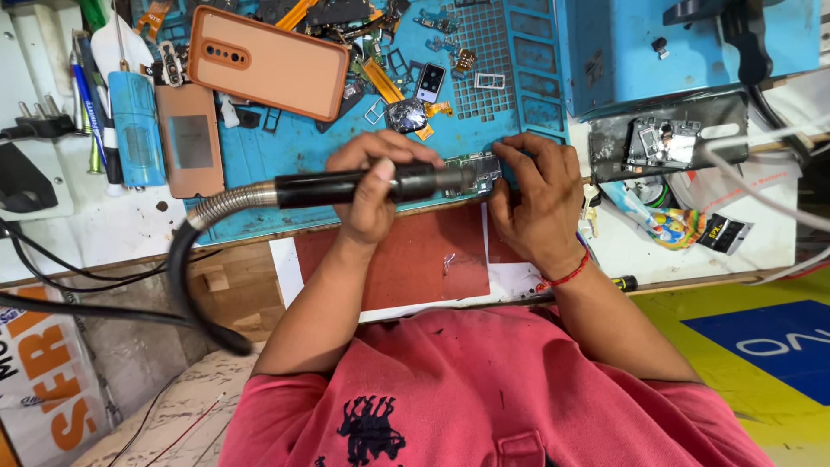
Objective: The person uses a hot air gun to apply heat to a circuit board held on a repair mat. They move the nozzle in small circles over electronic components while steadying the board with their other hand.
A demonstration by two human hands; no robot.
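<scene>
My left hand [373,192] is closed around a black hot-air wand [346,186] that lies level, its nozzle pointing right at a small phone circuit board [482,171]. A ribbed metal hose [226,203] runs from the wand's left end into a black tube that curves down. My right hand [536,203], with a red thread at the wrist, pins the board at the front edge of the blue work mat [259,160]; its fingertips rest on the board's right side. A dark red sheet [415,259] lies under both wrists.
An orange-cased phone [268,60], a brown phone back [190,138], a blue tube [137,130], flex cables and small parts litter the mat. A black holder with a board [666,138] sits to the right beside a blue box [640,47]. Plugs and cables lie on the left.
</scene>
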